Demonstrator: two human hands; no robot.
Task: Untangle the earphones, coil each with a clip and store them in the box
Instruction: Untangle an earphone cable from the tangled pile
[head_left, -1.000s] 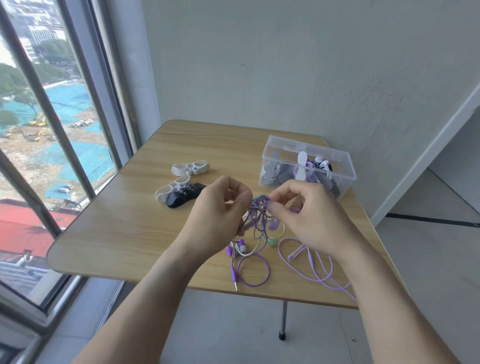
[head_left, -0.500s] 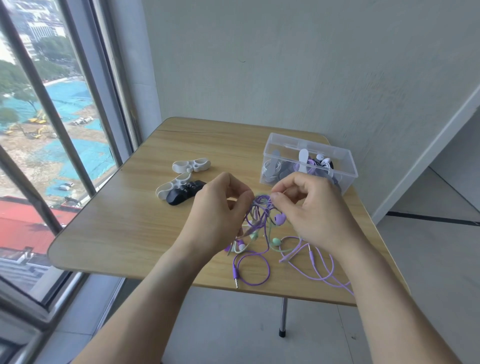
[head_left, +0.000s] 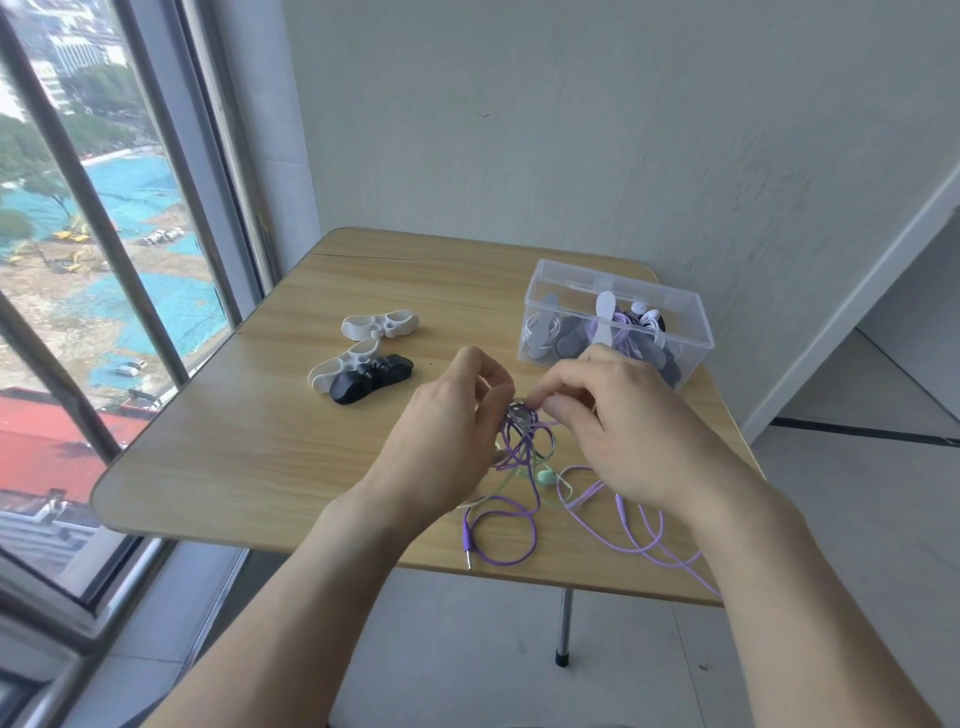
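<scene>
Earphones (head_left: 522, 441) tangled between both hands, plug (head_left: 468, 545) seemingly pointing toward viewer

You are in a bare corner of a high-rise room, more a flat or plain office than a workshop. The window (head_left: 104, 312) on your left, with grey metal bars, looks far down on a building site with blue sheeting, diggers, parked cars and a red roof. The wall (head_left: 571, 130) ahead is plain, pale and slightly rough, with a white skirting (head_left: 852, 291) running along its foot to your right. The floor (head_left: 857, 493) is pale tile with a dark joint line. Your worktop (head_left: 260, 441) is a small wood-look folding table on thin metal legs.
</scene>
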